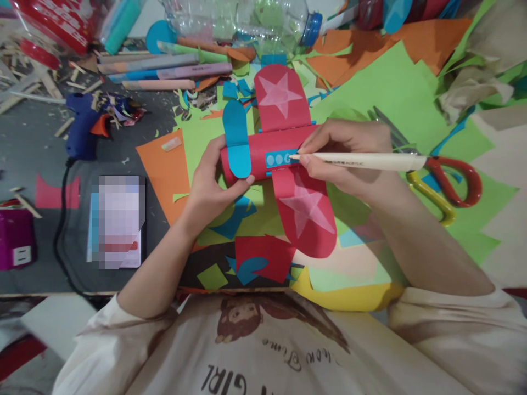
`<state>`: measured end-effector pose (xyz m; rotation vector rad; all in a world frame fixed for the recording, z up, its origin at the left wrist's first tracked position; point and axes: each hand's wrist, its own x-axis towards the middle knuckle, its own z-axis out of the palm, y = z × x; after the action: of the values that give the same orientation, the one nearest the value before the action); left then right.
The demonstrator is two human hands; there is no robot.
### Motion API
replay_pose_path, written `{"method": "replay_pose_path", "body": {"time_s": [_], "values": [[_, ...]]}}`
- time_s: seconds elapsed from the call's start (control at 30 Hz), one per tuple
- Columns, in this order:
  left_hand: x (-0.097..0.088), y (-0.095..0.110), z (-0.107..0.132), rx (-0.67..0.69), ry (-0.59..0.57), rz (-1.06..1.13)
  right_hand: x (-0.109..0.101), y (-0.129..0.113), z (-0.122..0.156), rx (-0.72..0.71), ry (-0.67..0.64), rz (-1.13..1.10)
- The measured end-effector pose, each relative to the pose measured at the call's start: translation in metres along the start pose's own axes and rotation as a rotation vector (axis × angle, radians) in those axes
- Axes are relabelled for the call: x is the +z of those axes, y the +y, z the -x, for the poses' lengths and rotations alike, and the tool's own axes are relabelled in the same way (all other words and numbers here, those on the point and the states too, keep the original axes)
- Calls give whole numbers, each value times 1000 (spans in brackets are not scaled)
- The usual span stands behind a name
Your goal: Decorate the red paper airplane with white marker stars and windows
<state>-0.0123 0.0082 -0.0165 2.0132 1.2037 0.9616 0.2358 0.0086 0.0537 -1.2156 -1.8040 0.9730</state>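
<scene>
A red paper airplane with a tube body, two wings bearing pale stars and a blue tail piece lies over coloured paper. My left hand is closed around the tail end of the tube, thumb on the blue piece. My right hand pinches a cream acrylic marker, whose tip touches the blue window strip on the tube's side, where small circles are drawn.
Scissors with red and yellow handles lie right of my hand. Green and orange paper sheets cover the desk. A blue glue gun, several markers, a plastic bottle and a pixelated card are around.
</scene>
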Motion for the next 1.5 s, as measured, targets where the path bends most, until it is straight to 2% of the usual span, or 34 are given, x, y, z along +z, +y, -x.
{"method": "replay_pose_path", "body": {"time_s": [0.17,0.5,0.77,1.17,1.33,1.5], "values": [[-1,1,0,-1,2,11,2,-3,3,44,20,42],[0,-1,-1,9,4,3,-1,0,1,38,-74,34],[0,1,0,-7,9,20,1,1,2,21,-2,50],[0,0,0,-5,4,21,-2,3,2,29,-56,11],[-6,-2,-3,-6,-15,63,-7,9,2,-86,48,-77],[-14,-11,-5,-18,-50,89,-7,5,5,-61,42,22]]}}
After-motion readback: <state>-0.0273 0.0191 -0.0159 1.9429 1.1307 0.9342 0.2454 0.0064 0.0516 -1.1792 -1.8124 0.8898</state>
